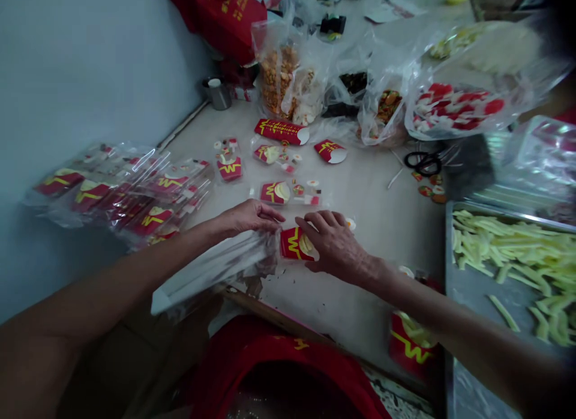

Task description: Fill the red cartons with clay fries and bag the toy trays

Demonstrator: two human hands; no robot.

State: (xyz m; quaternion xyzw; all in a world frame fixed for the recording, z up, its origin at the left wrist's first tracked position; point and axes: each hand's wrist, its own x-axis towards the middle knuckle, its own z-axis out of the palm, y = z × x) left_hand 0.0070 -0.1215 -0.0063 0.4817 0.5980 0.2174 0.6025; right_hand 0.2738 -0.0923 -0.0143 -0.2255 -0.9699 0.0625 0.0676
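Note:
My left hand (pixel 249 220) is closed at the near edge of the table, its fingertips pinching the mouth of a clear plastic bag (pixel 216 266). The bag's long loose sheet hangs toward the lower left. Just right of it, my right hand (pixel 335 245) reaches over a small red fries packet (pixel 291 244) with a yellow W-like mark and pale fries. Its fingers and thumb curl round the packet's right end and hide part of it. A small fried-egg piece (pixel 350 224) shows past my right fingers.
Filled packets (pixel 148 191) pile up on the left by the wall. Several more lie mid-table. Bags of small pieces (pixel 454 110), black scissors (pixel 423 162) and a metal tray (pixel 477 293) of pale fries stand at back and right. A red bag (pixel 288 347) hangs below the edge.

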